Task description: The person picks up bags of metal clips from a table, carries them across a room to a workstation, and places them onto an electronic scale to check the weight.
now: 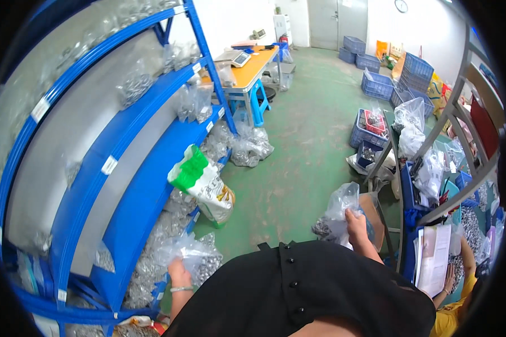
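on the left, one blue rack (pixel 143 185) carries clear bags of metal parts, too many and too overlapped to count. two hands are in use, each with one bag. the left hand (pixel 179 274), one bracelet (pixel 181 288) at its wrist, is closed on the plastic of one clear bag (pixel 205 255) — its fingers partly hidden by the film; the bag spreads above and to the right of the grip, its shiny parts on the right. just beyond is one green-and-white sack (pixel 208 194). farther off stand one orange-topped table (pixel 253 72), one scale (pixel 233 58) on it, and one blue stool (pixel 258 104) at its side. the right hand (pixel 354 223) is pinched round the plastic of a second bag (pixel 343 202) — film above the grip, darker parts low and to its left. just right of that hand is one cardboard piece (pixel 372 216). at far right, one open booklet (pixel 436 253) lies near a co-worker's yellow sleeve (pixel 448 321).
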A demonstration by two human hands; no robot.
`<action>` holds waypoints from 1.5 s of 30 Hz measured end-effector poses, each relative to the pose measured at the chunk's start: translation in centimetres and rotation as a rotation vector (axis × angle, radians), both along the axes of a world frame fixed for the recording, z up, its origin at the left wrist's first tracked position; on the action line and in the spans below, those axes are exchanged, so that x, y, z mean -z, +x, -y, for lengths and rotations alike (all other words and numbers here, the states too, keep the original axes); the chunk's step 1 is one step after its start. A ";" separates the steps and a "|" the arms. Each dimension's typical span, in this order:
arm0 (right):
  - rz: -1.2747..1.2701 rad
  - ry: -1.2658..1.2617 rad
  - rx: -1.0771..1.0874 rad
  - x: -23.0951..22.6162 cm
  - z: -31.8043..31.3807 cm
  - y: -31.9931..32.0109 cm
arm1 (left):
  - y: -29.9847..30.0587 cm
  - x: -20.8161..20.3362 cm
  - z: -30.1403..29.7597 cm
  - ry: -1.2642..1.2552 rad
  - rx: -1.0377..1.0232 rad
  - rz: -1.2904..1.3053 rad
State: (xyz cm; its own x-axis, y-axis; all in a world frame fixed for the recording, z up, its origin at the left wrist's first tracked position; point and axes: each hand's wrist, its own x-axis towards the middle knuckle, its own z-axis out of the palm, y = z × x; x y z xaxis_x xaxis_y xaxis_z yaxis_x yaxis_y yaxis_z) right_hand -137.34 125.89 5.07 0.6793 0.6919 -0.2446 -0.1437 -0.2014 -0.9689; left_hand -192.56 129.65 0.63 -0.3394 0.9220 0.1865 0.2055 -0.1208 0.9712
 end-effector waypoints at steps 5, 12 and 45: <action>-0.010 0.116 0.013 -1.7 -11.8 2.8 | 10.5 -5.2 -17.5 -0.351 -0.138 0.612; -0.032 0.190 0.002 -4.6 -28.7 7.9 | 20.9 -5.2 -39.6 -0.336 0.170 0.634; 0.119 0.063 -0.567 -7.9 -114.6 37.7 | 56.4 -8.3 -109.5 0.011 -0.153 0.811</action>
State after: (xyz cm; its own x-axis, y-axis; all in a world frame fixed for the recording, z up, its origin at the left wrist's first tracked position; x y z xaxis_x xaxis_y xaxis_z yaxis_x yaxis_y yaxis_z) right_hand -99.60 240.47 13.01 0.2187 0.9663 -0.1359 0.0808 -0.1567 -0.9843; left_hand -136.16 239.12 8.89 -0.4942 0.8543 -0.1612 -0.5438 -0.1591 0.8240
